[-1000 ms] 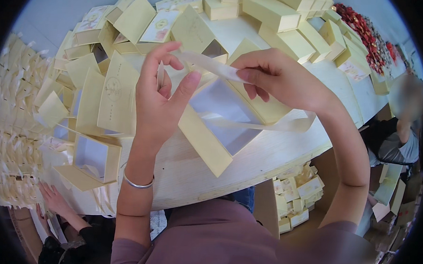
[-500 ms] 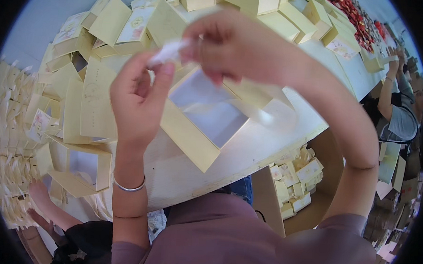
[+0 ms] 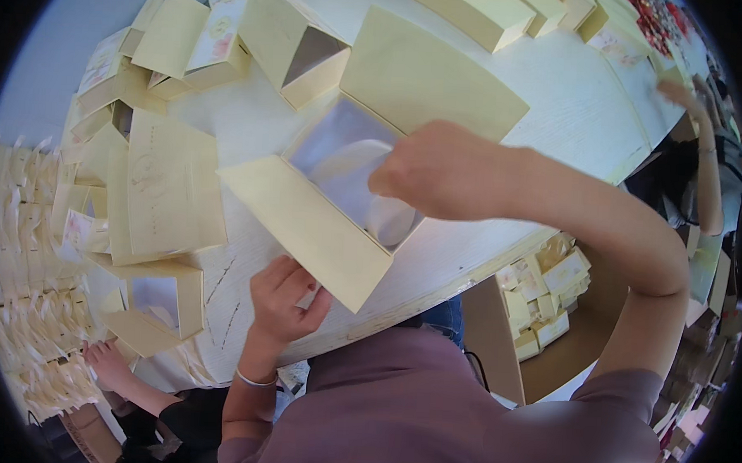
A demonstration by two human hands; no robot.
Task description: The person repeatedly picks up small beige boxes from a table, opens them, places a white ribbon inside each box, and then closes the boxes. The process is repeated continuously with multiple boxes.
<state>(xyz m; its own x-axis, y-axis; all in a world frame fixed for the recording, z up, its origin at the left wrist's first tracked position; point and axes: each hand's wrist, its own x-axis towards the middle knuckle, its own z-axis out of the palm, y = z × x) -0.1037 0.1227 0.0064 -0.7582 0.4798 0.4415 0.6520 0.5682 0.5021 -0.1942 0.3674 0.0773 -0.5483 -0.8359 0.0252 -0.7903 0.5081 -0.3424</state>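
A cream cardboard gift box [image 3: 309,237] stands open and tilted on the table in front of me, its pale lilac inside showing. A wide lid panel [image 3: 428,73] folds back on its far side, and a long flap leans out on the near side. Over the inside, my right hand [image 3: 440,172] is closed on a whitish ribbon [image 3: 354,155], which loops beneath the fist; its fingertips are hidden. My left hand [image 3: 285,301] has curled fingers and thumb at the lower edge of the near flap, seemingly pinching it.
More cream boxes [image 3: 174,190] crowd the white table's left and far sides. A brown carton [image 3: 490,344] of small printed boxes stands by the table at the right. Ribboned pieces [image 3: 23,241] are stacked far left. Co-workers' hands [image 3: 108,365] show at lower left and upper right.
Both hands were together above the box with a white piece between them. My left hand has dropped to the near flap; my right has lowered into the box. The lid panel now shows fully.
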